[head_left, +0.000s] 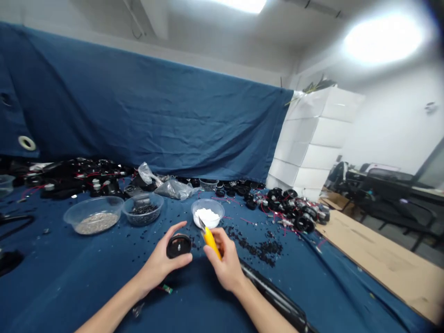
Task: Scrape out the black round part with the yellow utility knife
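My left hand grips a small round black part between thumb and fingers, just above the blue cloth. My right hand is closed round a yellow utility knife, its metal blade tip pointing up and left near the black part. Right behind the knife stands a small clear bowl of white bits. Both forearms come in from the bottom edge.
Two clear bowls, one with grey bits and one with dark bits, stand at left. Black round parts with red wires are heaped at back and right. Black crumbs lie scattered. White boxes and brown cardboard are at right.
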Action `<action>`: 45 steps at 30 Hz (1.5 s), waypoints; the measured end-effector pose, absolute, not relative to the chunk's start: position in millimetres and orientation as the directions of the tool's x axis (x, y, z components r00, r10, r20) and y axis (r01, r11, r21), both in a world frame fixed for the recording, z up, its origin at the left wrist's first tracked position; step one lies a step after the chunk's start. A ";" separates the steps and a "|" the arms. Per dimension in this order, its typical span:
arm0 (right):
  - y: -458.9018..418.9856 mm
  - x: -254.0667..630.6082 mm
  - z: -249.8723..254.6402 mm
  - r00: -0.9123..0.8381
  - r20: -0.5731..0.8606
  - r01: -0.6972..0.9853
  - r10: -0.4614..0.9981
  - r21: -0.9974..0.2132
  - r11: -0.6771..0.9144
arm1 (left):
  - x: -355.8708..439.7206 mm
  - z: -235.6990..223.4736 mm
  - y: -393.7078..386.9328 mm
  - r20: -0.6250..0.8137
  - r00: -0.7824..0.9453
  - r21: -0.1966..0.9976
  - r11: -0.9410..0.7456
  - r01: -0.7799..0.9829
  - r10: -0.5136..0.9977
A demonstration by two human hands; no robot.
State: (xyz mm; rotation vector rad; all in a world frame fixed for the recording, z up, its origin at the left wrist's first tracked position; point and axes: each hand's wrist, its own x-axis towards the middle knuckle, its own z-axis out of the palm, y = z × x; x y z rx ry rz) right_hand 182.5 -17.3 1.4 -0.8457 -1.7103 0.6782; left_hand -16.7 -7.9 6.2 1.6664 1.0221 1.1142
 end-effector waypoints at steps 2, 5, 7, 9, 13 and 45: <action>-14.0 191.0 -3.5 -0.160 0.535 0.181 0.830 -0.810 0.557 | -15.7 5.2 -5.2 0.281 0.251 0.908 -0.342 0.243 0.926; -11.3 198.9 -5.0 -0.102 0.507 0.199 0.856 -0.833 0.517 | -13.2 5.6 -5.5 0.267 0.236 0.893 -0.332 0.305 0.934; -11.1 199.0 -4.1 -0.101 0.503 0.209 0.858 -0.832 0.513 | -12.0 7.6 -7.5 0.280 0.235 0.888 -0.345 0.305 0.931; -13.8 196.4 -2.9 -0.170 0.503 0.261 0.847 -0.806 0.531 | -11.6 9.9 -9.0 0.315 0.238 0.879 -0.377 0.291 0.919; -26.0 189.7 -0.8 -0.345 0.479 0.418 0.807 -0.691 0.589 | -13.4 11.6 -9.3 0.361 0.241 0.874 -0.417 0.249 0.901; -35.5 192.7 11.9 -0.489 0.371 0.549 0.789 -0.573 0.609 | -18.3 15.0 -14.6 0.346 0.314 0.789 -0.455 0.413 0.884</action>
